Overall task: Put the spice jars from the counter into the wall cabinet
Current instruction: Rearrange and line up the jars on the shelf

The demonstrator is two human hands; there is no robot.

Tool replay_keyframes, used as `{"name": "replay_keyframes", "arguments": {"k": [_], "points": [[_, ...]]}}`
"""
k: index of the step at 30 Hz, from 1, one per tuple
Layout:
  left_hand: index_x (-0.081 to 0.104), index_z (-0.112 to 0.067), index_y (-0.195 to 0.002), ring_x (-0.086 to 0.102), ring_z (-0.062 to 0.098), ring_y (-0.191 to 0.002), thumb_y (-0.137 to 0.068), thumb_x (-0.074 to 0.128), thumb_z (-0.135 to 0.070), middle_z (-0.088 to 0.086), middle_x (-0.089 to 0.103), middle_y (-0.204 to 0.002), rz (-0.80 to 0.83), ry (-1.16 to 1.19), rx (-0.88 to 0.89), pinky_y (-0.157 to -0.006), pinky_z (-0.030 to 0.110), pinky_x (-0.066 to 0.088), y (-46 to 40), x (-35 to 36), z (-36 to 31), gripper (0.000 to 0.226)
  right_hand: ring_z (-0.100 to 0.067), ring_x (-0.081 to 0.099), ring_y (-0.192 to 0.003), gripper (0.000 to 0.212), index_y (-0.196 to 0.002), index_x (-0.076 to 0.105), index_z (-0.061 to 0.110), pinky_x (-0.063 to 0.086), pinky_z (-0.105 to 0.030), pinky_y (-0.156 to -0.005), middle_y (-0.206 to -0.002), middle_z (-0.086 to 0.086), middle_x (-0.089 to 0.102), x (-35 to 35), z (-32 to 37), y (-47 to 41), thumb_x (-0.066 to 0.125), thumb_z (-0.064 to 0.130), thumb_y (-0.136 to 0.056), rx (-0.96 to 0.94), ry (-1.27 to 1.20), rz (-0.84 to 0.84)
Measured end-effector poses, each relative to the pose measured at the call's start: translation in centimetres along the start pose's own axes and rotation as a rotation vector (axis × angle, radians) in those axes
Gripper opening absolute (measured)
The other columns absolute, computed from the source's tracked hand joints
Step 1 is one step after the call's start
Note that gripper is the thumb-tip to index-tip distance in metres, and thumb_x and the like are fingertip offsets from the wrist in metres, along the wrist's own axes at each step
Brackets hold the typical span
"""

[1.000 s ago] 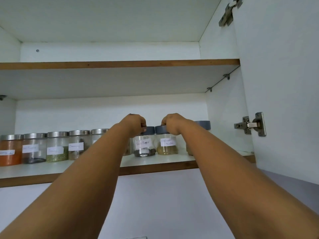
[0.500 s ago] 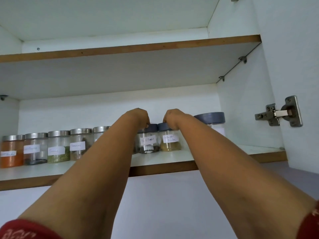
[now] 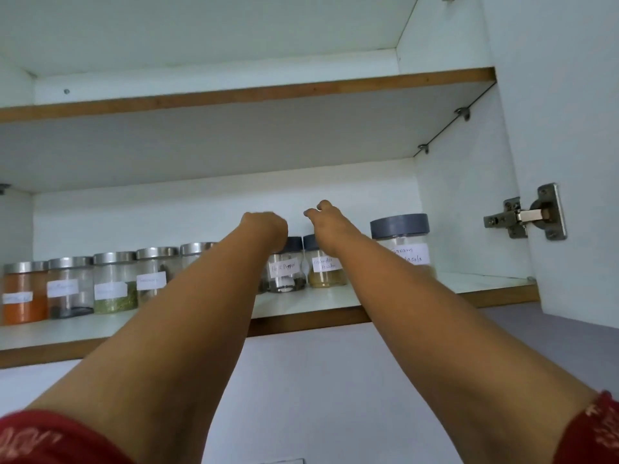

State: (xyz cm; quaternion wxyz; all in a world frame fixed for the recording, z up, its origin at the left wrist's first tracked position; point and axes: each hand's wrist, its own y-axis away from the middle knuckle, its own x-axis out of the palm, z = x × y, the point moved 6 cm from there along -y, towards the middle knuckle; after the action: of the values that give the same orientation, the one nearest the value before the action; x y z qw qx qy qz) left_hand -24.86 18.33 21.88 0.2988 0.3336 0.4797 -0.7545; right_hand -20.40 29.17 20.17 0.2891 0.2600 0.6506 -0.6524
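both hands [image 3: 294, 226] now off round grey-lidded glass jars [image 3: 306, 262]

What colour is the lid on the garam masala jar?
Dark grey lid, seen in the head view.

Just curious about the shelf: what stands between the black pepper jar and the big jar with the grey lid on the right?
In the head view, one small coriander powder jar stands between the black pepper jar and the big grey-lidded jar; the right hand hovers above it.
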Motion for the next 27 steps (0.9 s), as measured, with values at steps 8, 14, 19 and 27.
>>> {"name": "replay_keyframes", "arguments": {"k": [8,14,19,27], "points": [[0.055,-0.017,-0.130,0.053,0.029,-0.118,-0.099,0.045,-0.033,0.010,0.056,-0.133,-0.063,0.508,0.113,-0.097,0.038,0.044,8.2,1.5,-0.1,0.036,-0.031,0.025,-0.144,0.051,-0.136,0.047,0.003,0.026,-0.034,-0.114,-0.152,-0.018,0.032,-5.6,0.9,3.4,0.049,-0.009,-0.087,-0.031,0.110,-0.409],[0.054,-0.019,-0.064,0.051,0.018,-0.056,-0.098,0.024,-0.059,-0.002,0.052,-0.056,-0.550,0.600,-0.012,-0.052,0.026,0.039,16.8,1.3,1.1,0.060,-0.027,0.044,-0.120,0.040,-0.123,0.061,0.014,0.036,-0.040,-0.096,-0.129,-0.008,0.052,-12.5,-1.1,6.9,0.052,0.001,-0.086,-0.005,0.442,-0.536],[0.049,-0.019,-0.053,0.045,0.016,-0.046,-0.099,0.028,-0.054,-0.004,0.044,-0.048,-0.610,0.420,0.077,-0.044,0.022,0.025,19.1,1.5,-0.1,0.062,-0.032,0.034,-0.136,0.040,-0.133,0.057,0.014,0.030,-0.044,-0.109,-0.143,-0.012,0.046,-14.2,-4.8,8.5,0.045,0.035,-0.101,0.313,0.256,-0.055],[0.049,-0.019,-0.060,0.042,0.019,-0.051,-0.097,0.034,-0.044,-0.004,0.042,-0.054,-0.618,0.482,0.065,-0.045,0.023,0.016,19.0,1.4,-0.1,0.047,-0.028,0.052,-0.122,0.040,-0.132,0.059,0.012,0.044,-0.035,-0.101,-0.137,-0.010,0.054,-12.4,-3.4,11.4,0.055,0.002,-0.094,0.290,0.363,0.180]]}}
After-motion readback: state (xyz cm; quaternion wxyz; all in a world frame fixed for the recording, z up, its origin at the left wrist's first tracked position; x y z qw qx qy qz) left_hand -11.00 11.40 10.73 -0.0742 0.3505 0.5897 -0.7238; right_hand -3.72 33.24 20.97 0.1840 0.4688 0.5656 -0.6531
